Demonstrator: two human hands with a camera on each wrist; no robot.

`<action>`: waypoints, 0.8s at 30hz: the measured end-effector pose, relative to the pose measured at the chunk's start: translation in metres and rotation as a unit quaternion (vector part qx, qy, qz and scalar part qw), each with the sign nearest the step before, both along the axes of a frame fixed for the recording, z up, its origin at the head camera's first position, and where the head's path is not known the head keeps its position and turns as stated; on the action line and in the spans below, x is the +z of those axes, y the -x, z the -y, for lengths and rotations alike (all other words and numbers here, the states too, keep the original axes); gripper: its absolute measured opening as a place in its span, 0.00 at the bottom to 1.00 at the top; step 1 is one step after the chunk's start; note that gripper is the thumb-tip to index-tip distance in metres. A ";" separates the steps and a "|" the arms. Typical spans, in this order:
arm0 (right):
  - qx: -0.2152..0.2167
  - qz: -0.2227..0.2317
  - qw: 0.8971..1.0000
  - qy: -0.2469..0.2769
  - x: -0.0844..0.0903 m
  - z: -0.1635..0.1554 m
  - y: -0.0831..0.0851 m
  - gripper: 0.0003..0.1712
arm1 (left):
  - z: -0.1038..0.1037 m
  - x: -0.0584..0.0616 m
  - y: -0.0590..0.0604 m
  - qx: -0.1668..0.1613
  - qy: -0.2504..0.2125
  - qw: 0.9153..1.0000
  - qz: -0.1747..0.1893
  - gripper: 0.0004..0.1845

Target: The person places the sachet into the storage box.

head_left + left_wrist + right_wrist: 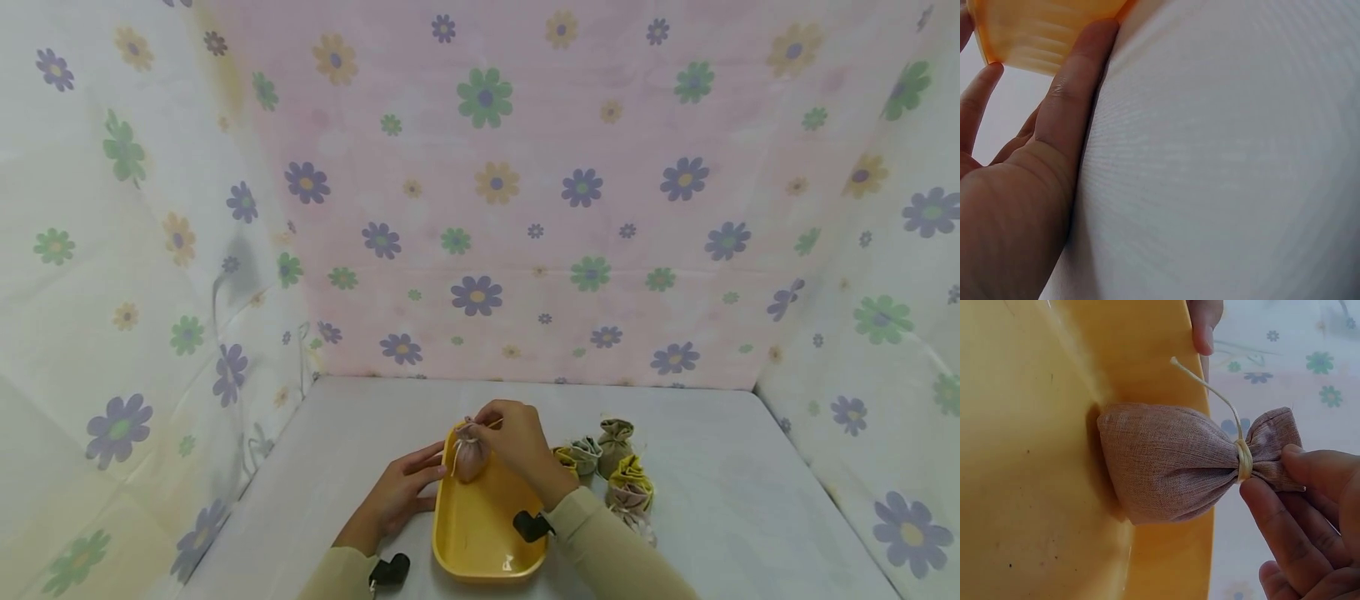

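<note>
A mauve cloth drawstring pouch (pixel 1166 464), tied at the neck with a cream cord (pixel 1244 461), stands inside the far left end of a yellow tray (pixel 491 533). My right hand (pixel 521 442) pinches its gathered top between thumb and fingers. In the right wrist view the pouch's base is at the tray floor. My left hand (pixel 401 492) rests on the table beside the tray's left wall. In the left wrist view its extended fingers (pixel 1079 69) touch the outside of the tray.
Right of the tray stand several small tied pouches: an olive-brown pouch (pixel 615 446), a pale green pouch (pixel 585 454) and others with yellow tops. They sit on a white table (pixel 750 500). Flower-patterned cloth (pixel 525 233) encloses the back and sides.
</note>
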State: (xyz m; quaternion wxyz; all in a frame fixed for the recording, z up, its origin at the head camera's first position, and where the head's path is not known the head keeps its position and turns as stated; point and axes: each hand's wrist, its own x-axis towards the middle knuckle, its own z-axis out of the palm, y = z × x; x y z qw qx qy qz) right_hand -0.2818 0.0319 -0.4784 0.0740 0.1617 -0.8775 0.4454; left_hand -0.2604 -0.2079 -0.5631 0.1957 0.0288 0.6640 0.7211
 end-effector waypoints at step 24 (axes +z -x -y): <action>0.000 0.011 1.000 -0.029 -0.004 0.001 -0.005 0.07 | -0.001 -0.002 0.001 0.005 0.004 1.000 0.003 0.36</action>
